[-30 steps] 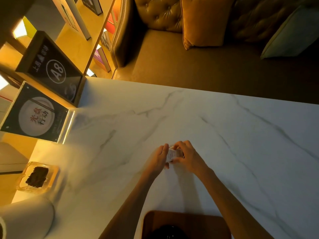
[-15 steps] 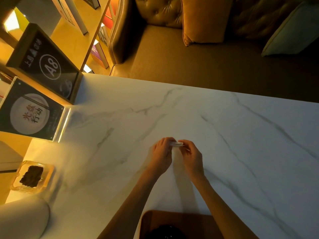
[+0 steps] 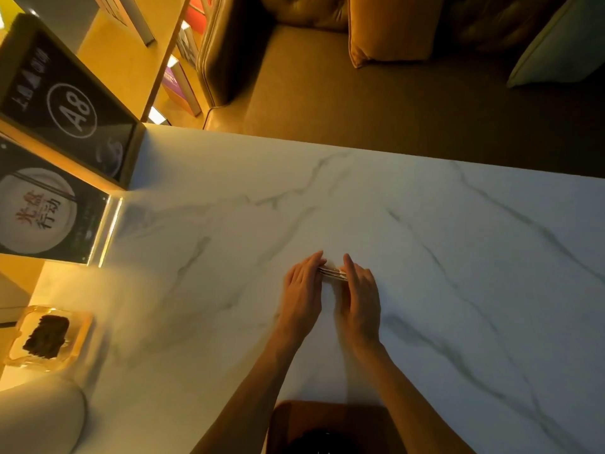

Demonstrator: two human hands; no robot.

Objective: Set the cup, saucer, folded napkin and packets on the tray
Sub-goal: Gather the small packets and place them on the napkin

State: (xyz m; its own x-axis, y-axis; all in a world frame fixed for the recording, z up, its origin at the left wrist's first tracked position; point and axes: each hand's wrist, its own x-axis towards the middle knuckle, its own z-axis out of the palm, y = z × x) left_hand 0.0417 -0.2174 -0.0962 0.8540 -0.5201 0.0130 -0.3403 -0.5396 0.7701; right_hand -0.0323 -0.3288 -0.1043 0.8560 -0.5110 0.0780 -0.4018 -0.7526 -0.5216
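A thin stack of white packets (image 3: 332, 272) stands on edge on the marble table, pinched between my two hands. My left hand (image 3: 302, 290) presses the stack's left end with flat fingers. My right hand (image 3: 358, 291) presses its right end the same way. A brown wooden tray (image 3: 360, 421) lies at the table's near edge, below my forearms. A dark round object (image 3: 319, 440) rests on the tray; I cannot tell what it is. No saucer or napkin shows.
The white marble table (image 3: 458, 273) spreads wide to the right. At the left stand two dark sign stands (image 3: 62, 106) and a glass dish (image 3: 49, 339) with something dark in it. A pale rounded object (image 3: 39, 417) sits bottom left. A sofa with cushions (image 3: 393, 24) lies beyond.
The packets went from lying in my fingers to standing on edge, squared between both flattened hands. My hands stayed at the same spot on the table.
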